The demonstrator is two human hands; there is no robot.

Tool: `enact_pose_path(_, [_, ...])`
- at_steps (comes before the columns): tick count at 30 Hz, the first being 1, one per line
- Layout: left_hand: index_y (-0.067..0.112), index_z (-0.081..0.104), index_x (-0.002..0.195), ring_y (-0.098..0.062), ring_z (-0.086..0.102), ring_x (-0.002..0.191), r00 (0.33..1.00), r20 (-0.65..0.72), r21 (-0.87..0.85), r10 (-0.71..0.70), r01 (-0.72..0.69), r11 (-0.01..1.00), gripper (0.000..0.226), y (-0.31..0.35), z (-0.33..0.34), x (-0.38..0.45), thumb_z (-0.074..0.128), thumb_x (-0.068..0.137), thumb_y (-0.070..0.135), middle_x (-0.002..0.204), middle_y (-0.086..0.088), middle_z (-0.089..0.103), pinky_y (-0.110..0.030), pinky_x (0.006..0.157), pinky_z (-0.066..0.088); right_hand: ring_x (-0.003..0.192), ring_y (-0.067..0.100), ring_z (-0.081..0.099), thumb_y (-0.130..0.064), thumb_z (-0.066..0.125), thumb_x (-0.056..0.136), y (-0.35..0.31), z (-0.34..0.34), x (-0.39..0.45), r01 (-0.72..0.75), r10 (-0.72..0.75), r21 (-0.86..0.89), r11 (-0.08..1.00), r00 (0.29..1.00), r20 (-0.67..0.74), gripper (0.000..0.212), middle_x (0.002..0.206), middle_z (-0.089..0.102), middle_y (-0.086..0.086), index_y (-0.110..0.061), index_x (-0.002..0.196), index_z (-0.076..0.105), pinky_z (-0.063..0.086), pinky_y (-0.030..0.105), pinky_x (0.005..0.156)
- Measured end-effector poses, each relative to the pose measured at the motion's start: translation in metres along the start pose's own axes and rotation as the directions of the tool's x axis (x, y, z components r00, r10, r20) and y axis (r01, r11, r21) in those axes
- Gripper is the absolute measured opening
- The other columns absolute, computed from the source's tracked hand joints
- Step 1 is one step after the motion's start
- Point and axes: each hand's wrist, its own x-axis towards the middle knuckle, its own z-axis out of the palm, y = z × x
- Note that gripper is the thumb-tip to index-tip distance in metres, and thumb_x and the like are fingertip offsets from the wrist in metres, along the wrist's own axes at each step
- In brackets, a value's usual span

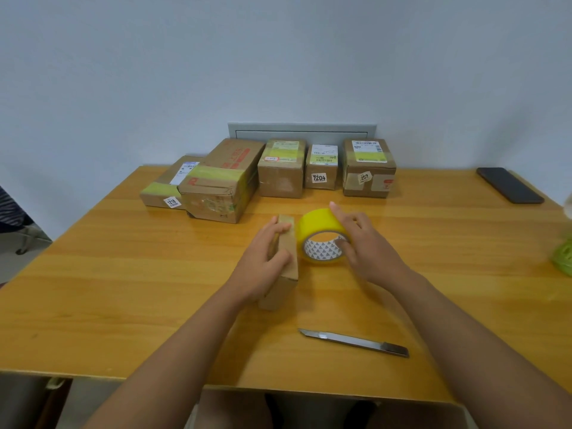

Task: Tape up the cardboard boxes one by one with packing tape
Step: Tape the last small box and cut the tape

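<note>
A small plain cardboard box (286, 274) stands on its narrow side at the middle of the wooden table (123, 289). My left hand (263, 261) grips it from the left, fingers curled over its top edge. Right beside the box stands a yellow roll of packing tape (315, 226) on its rim. My right hand (362, 243) holds the roll, fingers over its top and thumb at the core.
Several taped cardboard boxes (280, 170) with labels stand in a row along the table's far edge by the wall. A metal utility knife (356, 342) lies near the front edge. A dark phone (509, 184) lies at the far right, something green (563, 258) at the right edge.
</note>
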Motion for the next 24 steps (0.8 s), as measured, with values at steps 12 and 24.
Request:
enact_pose_path(12, [0.034, 0.018, 0.156, -0.017, 0.035, 0.141, 0.99, 0.141, 0.261, -0.011, -0.027, 0.965, 0.078, 0.026, -0.025, -0.017, 0.061, 0.093, 0.018, 0.159, 0.007, 0.027, -0.032, 0.108, 0.038, 0.104, 0.006, 0.041, -0.03, 0.062, 0.095, -0.021, -0.021, -0.029, 0.059, -0.04, 0.1, 0.993, 0.981, -0.188, 0.07, 0.119, 0.044, -0.009, -0.029, 0.153, 0.023, 0.038, 0.025, 0.083])
enact_pose_path(24, [0.03, 0.033, 0.151, 0.013, 0.023, 0.14, 0.952, -0.184, 0.102, 0.243, -0.228, 0.968, 0.071, 0.031, 0.006, -0.091, 0.055, 0.085, 0.019, 0.159, 0.021, 0.023, -0.005, 0.104, 0.031, 0.117, 0.006, 0.048, -0.036, 0.07, 0.082, -0.061, -0.023, -0.113, 0.104, 0.007, 0.245, 0.964, 0.91, -0.415, 0.069, 0.128, 0.042, -0.015, -0.024, 0.142, 0.037, 0.049, 0.02, 0.087])
